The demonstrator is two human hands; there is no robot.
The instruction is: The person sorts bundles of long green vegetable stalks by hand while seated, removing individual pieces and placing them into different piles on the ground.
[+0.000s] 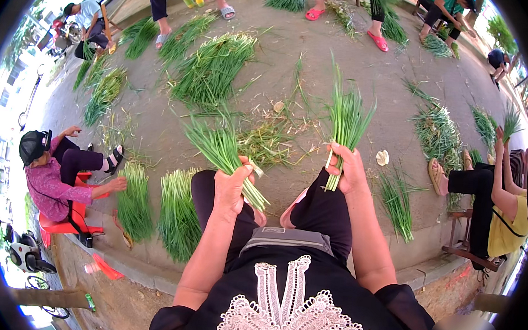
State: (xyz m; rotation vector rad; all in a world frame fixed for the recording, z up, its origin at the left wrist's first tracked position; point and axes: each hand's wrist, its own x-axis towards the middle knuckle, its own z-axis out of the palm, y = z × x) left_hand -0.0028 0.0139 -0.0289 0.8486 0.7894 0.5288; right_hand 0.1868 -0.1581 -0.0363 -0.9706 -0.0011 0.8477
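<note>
My left hand (pixel 232 185) grips a bunch of green garlic chives (pixel 216 142), its pale cut ends pointing down towards my knees and its tips spread up to the left. In my right hand (pixel 349 169) is a second bunch of chives (pixel 347 118), held more upright, with the stem ends below my fingers. A thin pale stalk (pixel 329 158) sticks out apart from this bunch beside my thumb. The two bunches are apart. Between and beyond my hands, a heap of trimmed yellowish leaves (pixel 267 143) lies on the concrete.
Stacked chives (pixel 180 214) lie left of my legs, near a seated person's hand (pixel 119 184). A small bunch (pixel 396 205) rests at my right. Beyond is a large chive pile (pixel 215 70). A person at right (pixel 507 218) holds chives up. Others sit across the pavement.
</note>
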